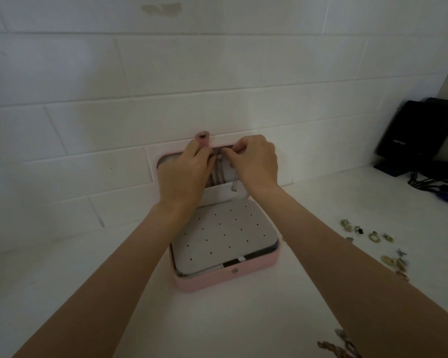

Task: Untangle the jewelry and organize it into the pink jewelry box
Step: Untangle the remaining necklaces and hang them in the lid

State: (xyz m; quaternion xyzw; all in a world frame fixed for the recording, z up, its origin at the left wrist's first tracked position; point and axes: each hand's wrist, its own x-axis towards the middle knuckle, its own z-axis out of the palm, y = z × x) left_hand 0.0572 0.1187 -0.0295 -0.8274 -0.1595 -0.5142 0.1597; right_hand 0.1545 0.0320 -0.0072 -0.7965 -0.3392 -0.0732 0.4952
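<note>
The pink jewelry box [225, 279] lies open on the white counter, its lid [163, 161] leaning against the tiled wall. A grey perforated panel [223, 236] covers the base. Both my hands are up at the top of the lid. My left hand [184, 174] and my right hand [254, 161] each pinch part of a thin chain [219, 170] that hangs down inside the lid. The fingertips hide exactly where the chain is fastened. Several loose earrings [373, 236] lie to the right of the box. A tangled chain [339, 344] lies at the bottom right.
A black device [409, 135] with cables [435, 187] stands at the far right against the wall. The white tiled wall [166, 73] rises right behind the box. White counter [62, 280] stretches to the left of the box.
</note>
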